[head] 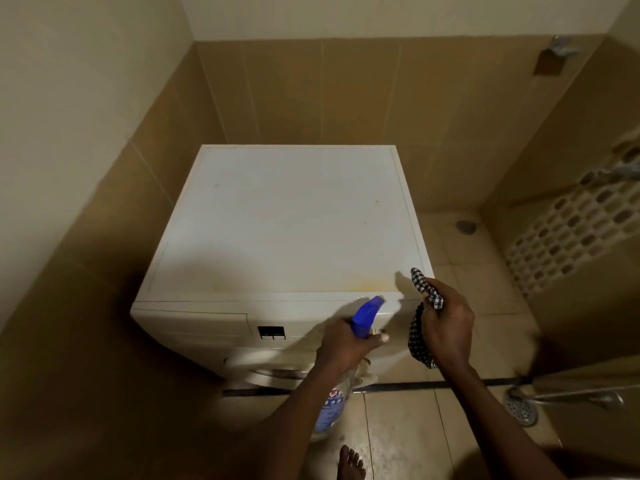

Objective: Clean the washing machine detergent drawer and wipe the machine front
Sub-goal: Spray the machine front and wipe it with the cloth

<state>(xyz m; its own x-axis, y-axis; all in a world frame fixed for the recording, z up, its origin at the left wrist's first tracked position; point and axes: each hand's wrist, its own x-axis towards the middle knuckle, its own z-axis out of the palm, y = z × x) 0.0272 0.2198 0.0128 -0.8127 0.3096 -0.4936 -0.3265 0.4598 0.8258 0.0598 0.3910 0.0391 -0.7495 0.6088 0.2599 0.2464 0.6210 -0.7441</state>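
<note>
Tan tiled walls [346, 91] are seen closing in behind and on both sides of a white washing machine [284, 220], which is viewed from above and in front. Its flat top carries a yellowish stain near the front edge. On the machine's front, the detergent drawer [194, 323] is found at the upper left corner, pushed in flush with the panel, and a small black display [271, 332] is set just right of it. Part of the round door [273, 372] is visible below the display.

A spray bottle [363, 318] with a blue trigger head is gripped by the left hand [346, 344] in front of the machine's upper right corner, the fingers wrapped round the neck and the nozzle pointed up towards the top edge. A black-and-white checked cloth [417, 341] is bunched in the closed fingers of the right hand [446, 327], just off the machine's right front corner, with one end hanging below the hand.

A round floor drain [465, 226] lies on the tiles to the right of the machine, a second drain [521, 408] nearer the viewer, and a bare foot [350, 462] is seen on the floor in front of the machine.
</note>
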